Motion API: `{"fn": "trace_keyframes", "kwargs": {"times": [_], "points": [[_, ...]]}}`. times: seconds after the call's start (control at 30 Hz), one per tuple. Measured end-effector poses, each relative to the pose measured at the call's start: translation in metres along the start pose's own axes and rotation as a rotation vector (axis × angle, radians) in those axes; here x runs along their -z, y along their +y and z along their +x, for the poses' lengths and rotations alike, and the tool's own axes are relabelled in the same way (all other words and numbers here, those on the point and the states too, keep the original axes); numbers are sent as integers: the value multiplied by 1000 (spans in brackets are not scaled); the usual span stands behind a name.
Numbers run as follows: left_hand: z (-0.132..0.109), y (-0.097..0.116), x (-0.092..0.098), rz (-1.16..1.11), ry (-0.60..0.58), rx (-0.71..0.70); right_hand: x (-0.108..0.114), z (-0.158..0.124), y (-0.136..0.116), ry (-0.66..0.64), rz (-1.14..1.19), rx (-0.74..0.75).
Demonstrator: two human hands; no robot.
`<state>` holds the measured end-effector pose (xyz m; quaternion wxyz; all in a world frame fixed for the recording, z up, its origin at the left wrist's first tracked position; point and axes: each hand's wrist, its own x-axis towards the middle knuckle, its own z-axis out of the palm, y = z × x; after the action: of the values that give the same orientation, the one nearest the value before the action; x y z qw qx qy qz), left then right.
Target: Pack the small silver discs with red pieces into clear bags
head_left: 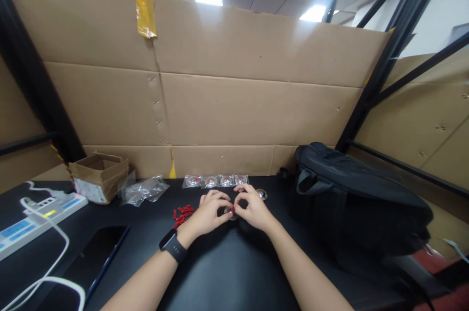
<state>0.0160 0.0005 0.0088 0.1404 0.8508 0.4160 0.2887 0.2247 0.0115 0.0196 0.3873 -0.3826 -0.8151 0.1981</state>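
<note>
My left hand (210,212), with a dark watch on its wrist, and my right hand (254,209) meet low over the black table. Thumb and fingers of both hands are pinched around a small red piece (233,208). Just below the fingertips shows part of a small round shiny thing (233,217), mostly covered by the fingers. Left of my left hand lies a loose pile of red pieces (182,214). Beyond the hands is a row of clear packets (210,182), each with a round silvery item and something red inside. A bare silvery disc (262,194) rests behind my right hand.
A black bag (351,203) stands at the right. On the left are crumpled clear plastic bags (144,190), a small open cardboard box (100,176), a white power strip (40,223) with cables and a dark phone or tablet (93,257). A cardboard wall (227,111) closes off the back.
</note>
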Motion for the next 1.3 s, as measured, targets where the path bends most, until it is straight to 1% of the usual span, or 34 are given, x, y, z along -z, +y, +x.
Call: {"fn": "trace_keyframes", "kwargs": {"times": [0.07, 0.13, 0.23, 0.3, 0.37, 0.43, 0.47, 0.53, 0.63, 0.7, 0.77, 0.87, 1.0, 1.1, 1.2, 1.3], "points": [[0, 1, 0, 3, 3, -2, 0, 0, 1, -6, 1, 5], [-1, 2, -2, 9, 0, -14, 0, 0, 3, -39, -16, 3], [-2, 0, -3, 18, -18, -31, 2, -1, 7, -143, -42, -1], [-1, -8, 1, 32, 3, -21, 7, -2, 12, -191, -107, -39], [-1, -21, 13, 73, 70, 30, 14, -4, 20, -170, -259, -132], [-3, -40, 32, 153, 151, 130, 22, -6, 31, -114, -447, -252], [-5, -50, 44, 199, 162, 189, 26, -7, 36, -99, -523, -306], [-13, -71, 67, 271, 89, 317, 31, -8, 46, -99, -616, -393], [-27, -97, 91, 225, -105, 444, 35, -7, 56, -129, -643, -460], [-36, -108, 99, 171, -194, 518, 36, -7, 59, -133, -630, -469], [-41, -115, 100, 162, -244, 601, 36, -6, 60, -123, -618, -469], [-43, -120, 96, 208, -278, 674, 38, -6, 61, -114, -605, -469], [-41, -121, 90, 251, -299, 684, 41, -6, 59, -100, -610, -496], [-39, -118, 89, 276, -307, 694, 42, -6, 58, -84, -627, -515], [-39, -113, 92, 290, -318, 702, 42, -5, 56, -56, -629, -509], [-40, -106, 102, 309, -300, 712, 43, -5, 54, -23, -624, -503]]}}
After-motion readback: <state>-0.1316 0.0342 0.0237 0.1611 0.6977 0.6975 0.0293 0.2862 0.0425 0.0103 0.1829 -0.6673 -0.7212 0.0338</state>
